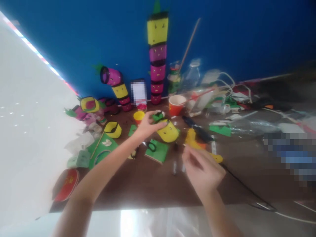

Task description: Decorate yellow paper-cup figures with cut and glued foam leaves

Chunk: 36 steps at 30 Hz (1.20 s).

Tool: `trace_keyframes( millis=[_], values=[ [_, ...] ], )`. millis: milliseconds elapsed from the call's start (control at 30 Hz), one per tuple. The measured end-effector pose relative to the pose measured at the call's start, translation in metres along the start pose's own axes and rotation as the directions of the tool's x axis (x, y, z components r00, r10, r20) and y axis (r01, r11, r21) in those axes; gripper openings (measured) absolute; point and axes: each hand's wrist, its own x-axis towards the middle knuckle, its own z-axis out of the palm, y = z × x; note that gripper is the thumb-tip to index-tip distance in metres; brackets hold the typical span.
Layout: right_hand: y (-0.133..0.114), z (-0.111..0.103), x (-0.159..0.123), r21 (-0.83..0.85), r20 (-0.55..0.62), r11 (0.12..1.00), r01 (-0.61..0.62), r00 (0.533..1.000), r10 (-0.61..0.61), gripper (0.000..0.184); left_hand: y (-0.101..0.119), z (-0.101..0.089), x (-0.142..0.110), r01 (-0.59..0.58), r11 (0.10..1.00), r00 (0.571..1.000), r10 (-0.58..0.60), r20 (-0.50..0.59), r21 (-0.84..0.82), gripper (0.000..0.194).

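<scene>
My left hand [148, 124] grips a yellow paper cup [168, 132] with a small drawn face, holding it tilted above the table. A green cut-out piece [158, 116] sits at the cup's end beside my fingers. My right hand [201, 168] is closed in a pinch to the right of the cup; a tiny pale bit shows at its fingertips, too small to name. Just behind that hand lies a yellow glue gun [192, 137] with a dark cord. Below the cup, black-handled scissors [151, 146] rest on a green pad [158, 153].
A tall stack of decorated cups [158, 56] stands against the blue wall, with a leaning shorter stack [120, 91] to its left. An orange-red paper cup [176, 104], a clear bottle [193, 73] and cluttered plastic scraps [219, 105] occupy the back right. A red fan-like disc [67, 185] lies front left.
</scene>
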Motion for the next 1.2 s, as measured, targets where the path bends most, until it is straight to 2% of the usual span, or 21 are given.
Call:
trace_keyframes(
  millis=[33,100,167,300,1033,1200],
  values=[
    [0.004,0.002,0.004,-0.093,0.004,0.988,0.123,0.992,-0.123,0.014,0.000,0.002,-0.005,0.033,0.998,0.999,-0.033,-0.005,-0.054,0.073],
    [0.010,0.004,0.011,-0.210,0.055,0.935,0.285,0.958,-0.280,0.014,0.001,0.006,-0.015,0.086,0.992,0.996,-0.088,-0.022,-0.088,0.073],
    [0.013,0.005,0.014,-0.238,0.122,0.897,0.373,0.928,-0.353,0.014,0.002,0.009,-0.023,0.115,0.991,0.992,-0.119,-0.051,-0.073,0.071],
    [0.012,0.004,0.015,-0.234,0.210,0.862,0.450,0.889,-0.407,0.011,0.005,0.009,-0.030,0.132,0.991,0.989,-0.134,-0.065,-0.030,0.066],
    [0.005,0.002,0.013,-0.273,0.275,0.803,0.529,0.843,-0.462,0.009,0.009,0.007,-0.041,0.156,0.988,0.985,-0.157,-0.075,-0.020,0.064],
    [0.006,0.003,0.010,-0.271,0.264,0.828,0.491,0.865,-0.426,0.011,0.009,0.007,-0.042,0.153,0.988,0.985,-0.153,-0.080,0.001,0.062]
  ],
)
